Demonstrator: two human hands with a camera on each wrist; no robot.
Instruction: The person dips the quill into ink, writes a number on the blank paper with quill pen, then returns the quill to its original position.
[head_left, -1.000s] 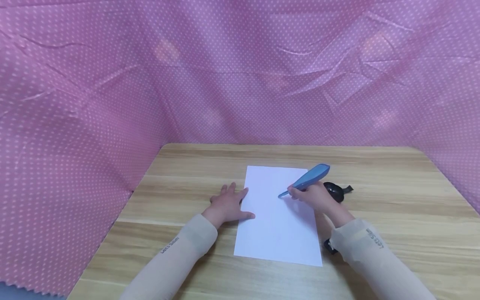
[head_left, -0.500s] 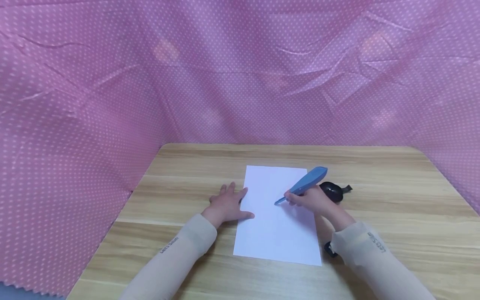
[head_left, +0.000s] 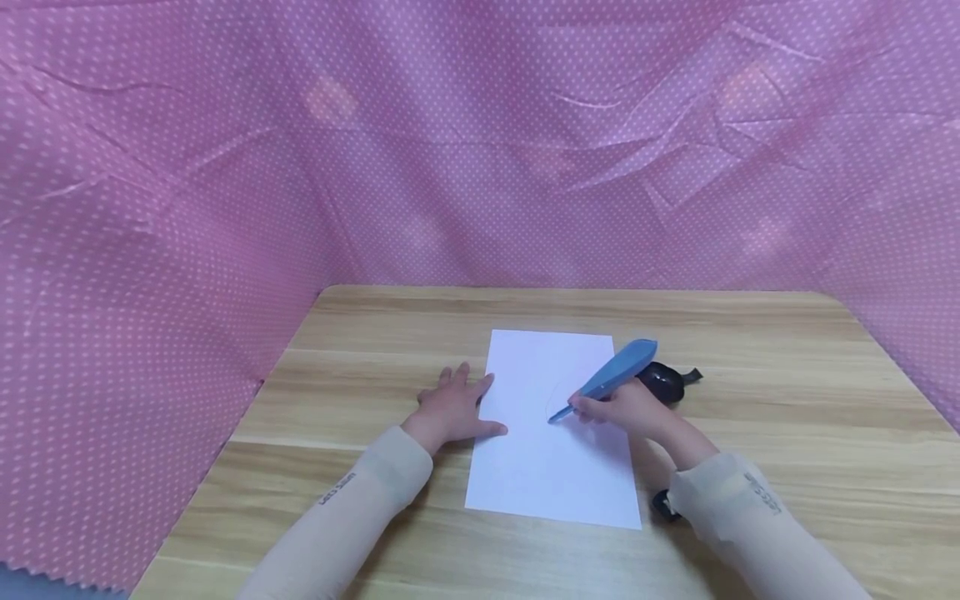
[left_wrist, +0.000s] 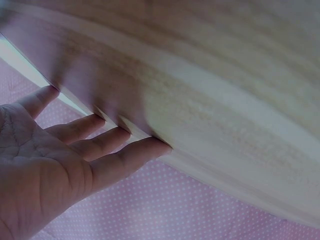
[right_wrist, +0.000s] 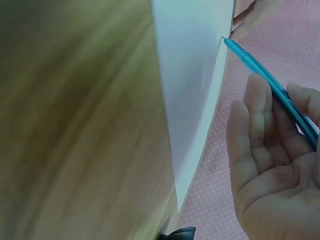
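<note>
A white sheet of paper (head_left: 551, 479) lies on the wooden table. My left hand (head_left: 450, 410) spreads its straight fingers at the sheet's left edge, with thumb and forefinger reaching onto the paper and the other fingertips on the wood, as the left wrist view (left_wrist: 60, 170) also suggests. Between thumb and fingers my right hand (head_left: 626, 406) pinches a blue pen (head_left: 618, 368) with a broad, feather-like top. Its tip meets the paper near the middle, where a faint curved line shows. In the right wrist view the pen (right_wrist: 260, 72) slants up-left to the sheet.
Behind the right hand sits a shiny black rounded object (head_left: 662, 382) with a short strap-like end. A small black item (head_left: 664, 506) lies partly under the right sleeve. The wooden table (head_left: 360, 333) extends around the sheet, and pink dotted cloth (head_left: 480, 208) hangs behind and beside it.
The pen tip has moved down and slightly left across the paper with my right hand, and a faint curved line now shows above it. My left hand keeps its place.
</note>
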